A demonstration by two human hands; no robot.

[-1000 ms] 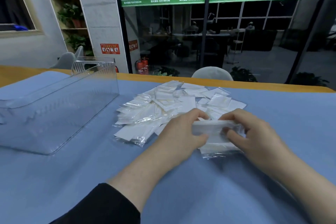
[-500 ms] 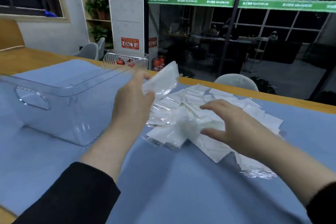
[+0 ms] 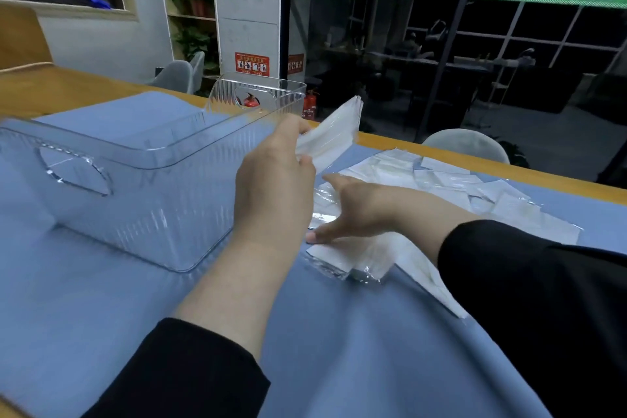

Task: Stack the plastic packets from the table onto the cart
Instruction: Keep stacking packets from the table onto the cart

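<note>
- Tabletop [image 3: 84, 299]: covered by a blue cloth, with a wooden edge showing along the far side.
- Clear plastic bin [image 3: 142, 159]: stands upright on the cloth at left. Ribbed walls, an oval handle cut-out in each end, open top. No contents can be made out through the walls.
- Pile of plastic packets [image 3: 441, 187]: loose white sachets in clear wrap, spread on the cloth to the right of the bin, overlapping one another. The near ones reach the right forearm, in a black sleeve, which crosses over them.
- Left hand [image 3: 274, 183]: raised above the tabletop just beside the bin's near right corner. Its fingers [image 3: 298, 127] and thumb are curled round a held bundle of packets [image 3: 330, 134], pinching it at its lower end; the bundle tilts up and away, clear of the pile and to the right of the bin's rim, not inside it.
- Right hand [image 3: 359, 210]: laid on the left edge of the pile, fingers straight and spread, thumb pointing away, one fingertip pressing a packet at the near edge. It grips nothing.
</note>
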